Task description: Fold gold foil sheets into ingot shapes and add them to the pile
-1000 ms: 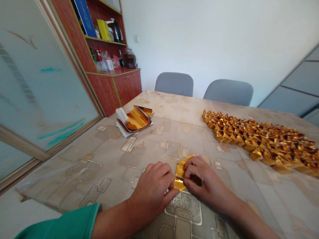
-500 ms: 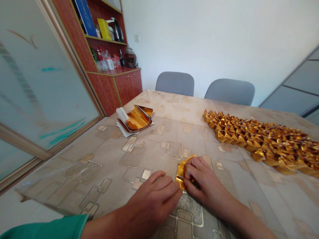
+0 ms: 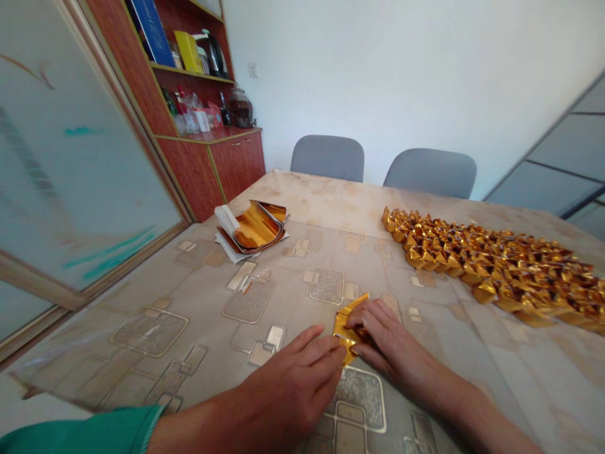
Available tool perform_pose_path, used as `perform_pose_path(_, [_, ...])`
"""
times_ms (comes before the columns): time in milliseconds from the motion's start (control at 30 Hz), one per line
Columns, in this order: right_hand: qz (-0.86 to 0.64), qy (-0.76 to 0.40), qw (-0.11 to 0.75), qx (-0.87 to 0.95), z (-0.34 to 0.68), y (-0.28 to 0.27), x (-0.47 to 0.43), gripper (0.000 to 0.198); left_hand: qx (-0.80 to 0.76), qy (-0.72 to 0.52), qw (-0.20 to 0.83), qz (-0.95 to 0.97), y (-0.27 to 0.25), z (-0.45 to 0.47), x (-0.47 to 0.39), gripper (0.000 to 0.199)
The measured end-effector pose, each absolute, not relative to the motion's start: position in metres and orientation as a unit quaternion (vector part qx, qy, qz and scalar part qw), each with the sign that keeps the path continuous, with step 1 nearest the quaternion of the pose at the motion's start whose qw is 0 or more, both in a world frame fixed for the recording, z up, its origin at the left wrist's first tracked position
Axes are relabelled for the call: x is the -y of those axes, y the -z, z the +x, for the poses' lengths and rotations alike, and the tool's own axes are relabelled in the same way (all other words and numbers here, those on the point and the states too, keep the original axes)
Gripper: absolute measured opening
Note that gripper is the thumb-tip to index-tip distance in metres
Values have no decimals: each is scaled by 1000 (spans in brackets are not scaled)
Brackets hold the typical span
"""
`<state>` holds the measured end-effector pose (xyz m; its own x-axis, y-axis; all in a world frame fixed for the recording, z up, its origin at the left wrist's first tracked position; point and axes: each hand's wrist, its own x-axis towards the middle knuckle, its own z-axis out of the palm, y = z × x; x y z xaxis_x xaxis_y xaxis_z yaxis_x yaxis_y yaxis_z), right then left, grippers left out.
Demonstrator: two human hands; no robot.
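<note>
A partly folded piece of gold foil paper (image 3: 344, 323) lies on the patterned tablecloth between my two hands. My left hand (image 3: 302, 378) grips its near left edge, fingers pressed together; the thumb side and part of the paper are hidden. On the paper's right side, my right hand (image 3: 385, 334) pinches it with curled fingers and thumb. One pointed corner of the foil sticks up past the right fingers. Further off to the left sits a stack of curved gold paper sheets (image 3: 258, 228) with white backing.
Rows of folded gold paper pieces (image 3: 486, 261) cover the right side of the table (image 3: 302, 202). Two grey chairs (image 3: 327, 157) stand behind it. At the back left is a wooden cabinet (image 3: 184, 170) with bottles and a kettle, beside a frosted glass door (image 3: 85, 157).
The view has shifted slightly, moving the scene a little left. My right thumb and fingers have spread somewhat over the foil paper; both hands stay on it.
</note>
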<state>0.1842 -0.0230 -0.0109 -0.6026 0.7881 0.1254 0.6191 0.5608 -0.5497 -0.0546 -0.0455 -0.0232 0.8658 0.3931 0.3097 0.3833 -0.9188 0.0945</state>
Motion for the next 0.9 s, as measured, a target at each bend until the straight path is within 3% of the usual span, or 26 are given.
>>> perform_pose_path(333, [-362, -245, 184, 881, 194, 11, 17, 6, -183, -84, 79, 976, 7, -64, 38, 45])
perform_pose_path(567, [-344, -216, 193, 893, 194, 13, 15, 11, -165, -43, 92, 981, 0, -76, 33, 73])
perform_pose_path(633, [-347, -215, 192, 892, 193, 12, 16, 10, -179, -73, 92, 977, 1, -71, 31, 62])
perform_pose_path(733, [-354, -205, 190, 893, 191, 8, 16, 9, -232, -152, 97, 956, 6, -53, 24, 22])
perform_pose_path(900, [-363, -188, 192, 892, 189, 7, 12, 13, -288, -207, 48, 934, 20, -18, 9, 15])
